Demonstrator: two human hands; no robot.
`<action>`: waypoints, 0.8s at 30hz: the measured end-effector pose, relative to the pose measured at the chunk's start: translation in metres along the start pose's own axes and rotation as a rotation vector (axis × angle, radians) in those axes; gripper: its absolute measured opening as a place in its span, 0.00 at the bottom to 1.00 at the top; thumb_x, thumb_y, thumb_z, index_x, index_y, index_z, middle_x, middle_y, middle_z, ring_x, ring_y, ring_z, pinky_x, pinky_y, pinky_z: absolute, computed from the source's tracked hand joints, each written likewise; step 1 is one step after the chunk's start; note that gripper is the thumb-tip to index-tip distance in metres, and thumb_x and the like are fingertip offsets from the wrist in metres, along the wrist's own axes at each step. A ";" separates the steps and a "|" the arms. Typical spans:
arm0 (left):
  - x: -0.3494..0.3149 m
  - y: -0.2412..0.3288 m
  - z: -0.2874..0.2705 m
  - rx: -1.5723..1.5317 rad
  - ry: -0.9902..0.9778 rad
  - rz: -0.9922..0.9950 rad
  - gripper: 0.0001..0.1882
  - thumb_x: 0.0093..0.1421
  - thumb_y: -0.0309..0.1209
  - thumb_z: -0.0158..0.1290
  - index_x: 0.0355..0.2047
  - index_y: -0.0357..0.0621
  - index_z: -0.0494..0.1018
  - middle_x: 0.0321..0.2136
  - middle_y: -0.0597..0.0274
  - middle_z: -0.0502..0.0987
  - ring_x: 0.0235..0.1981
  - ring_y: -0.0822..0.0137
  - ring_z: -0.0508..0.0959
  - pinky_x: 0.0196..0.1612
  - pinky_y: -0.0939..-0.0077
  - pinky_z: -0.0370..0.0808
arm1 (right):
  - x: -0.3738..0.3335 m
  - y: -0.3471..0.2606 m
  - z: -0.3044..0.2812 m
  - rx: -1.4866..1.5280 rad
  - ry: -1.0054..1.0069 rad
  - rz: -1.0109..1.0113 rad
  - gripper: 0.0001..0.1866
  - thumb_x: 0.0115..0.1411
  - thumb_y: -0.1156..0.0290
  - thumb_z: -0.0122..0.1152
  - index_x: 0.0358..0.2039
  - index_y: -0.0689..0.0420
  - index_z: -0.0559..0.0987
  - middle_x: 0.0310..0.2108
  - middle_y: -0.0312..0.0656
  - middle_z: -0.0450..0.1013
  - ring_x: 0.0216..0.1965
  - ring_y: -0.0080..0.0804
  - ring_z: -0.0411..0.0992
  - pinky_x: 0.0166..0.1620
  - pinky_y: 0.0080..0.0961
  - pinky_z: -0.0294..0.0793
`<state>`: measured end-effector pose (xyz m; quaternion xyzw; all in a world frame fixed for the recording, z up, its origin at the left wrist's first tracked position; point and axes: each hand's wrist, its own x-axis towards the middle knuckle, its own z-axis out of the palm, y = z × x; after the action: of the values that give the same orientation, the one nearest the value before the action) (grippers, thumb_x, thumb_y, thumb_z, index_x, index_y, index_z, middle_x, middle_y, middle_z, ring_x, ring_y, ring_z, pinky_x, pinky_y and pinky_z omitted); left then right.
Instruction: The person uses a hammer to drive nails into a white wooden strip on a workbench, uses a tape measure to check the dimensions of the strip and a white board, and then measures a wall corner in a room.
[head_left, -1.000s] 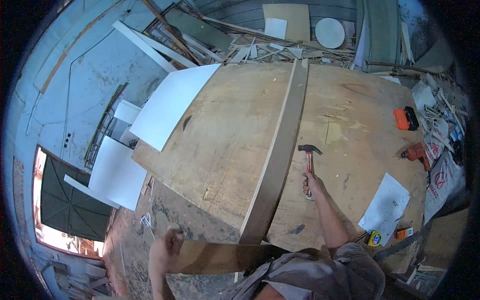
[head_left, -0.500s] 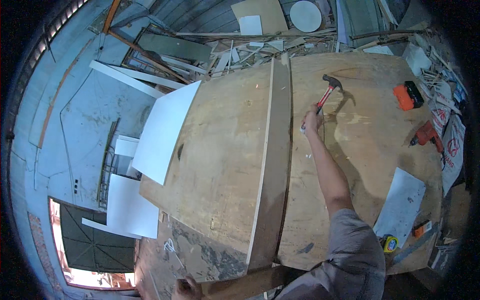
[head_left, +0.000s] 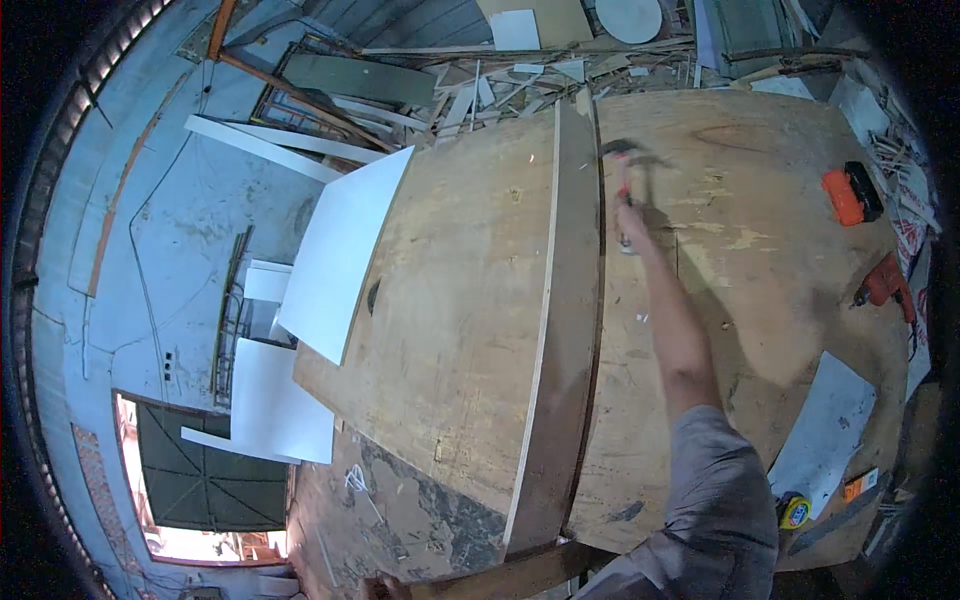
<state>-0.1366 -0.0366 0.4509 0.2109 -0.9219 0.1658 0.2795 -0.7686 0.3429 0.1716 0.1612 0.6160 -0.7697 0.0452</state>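
Note:
My right hand (head_left: 629, 222) is closed around the handle of a claw hammer (head_left: 624, 180), blurred by motion. Its dark head is just right of the far end of a long brown board (head_left: 562, 330); whether it touches the board I cannot tell. That board stands on edge across a large plywood sheet (head_left: 460, 270). My left hand (head_left: 383, 589) shows only in part at the lower edge, beyond the board's near end, its fingers mostly cut off.
White panels (head_left: 345, 255) lie over the left edge. At right are an orange-and-black tool case (head_left: 850, 194), a red power drill (head_left: 885, 280), a pale sheet (head_left: 825, 430) and a yellow tape measure (head_left: 794, 511). Wood scraps (head_left: 500, 95) are heaped behind.
My right hand has swung the hammer left and away, bringing its head close to the upright board. My left hand has sunk further below the lower edge. The whole view has shifted slightly.

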 end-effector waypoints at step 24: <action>-0.004 0.008 -0.011 -0.026 -0.044 -0.089 0.15 0.55 0.37 0.61 0.16 0.46 0.75 0.10 0.63 0.72 0.09 0.69 0.69 0.16 0.71 0.69 | 0.005 0.038 0.059 -0.637 0.165 -0.116 0.28 0.66 0.40 0.48 0.28 0.55 0.76 0.15 0.35 0.68 0.17 0.30 0.68 0.21 0.36 0.68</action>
<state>-0.1323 -0.0239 0.4561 0.2516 -0.9197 0.1362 0.2689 -0.7748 0.2775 0.1453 0.1652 0.8354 -0.5242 -0.0007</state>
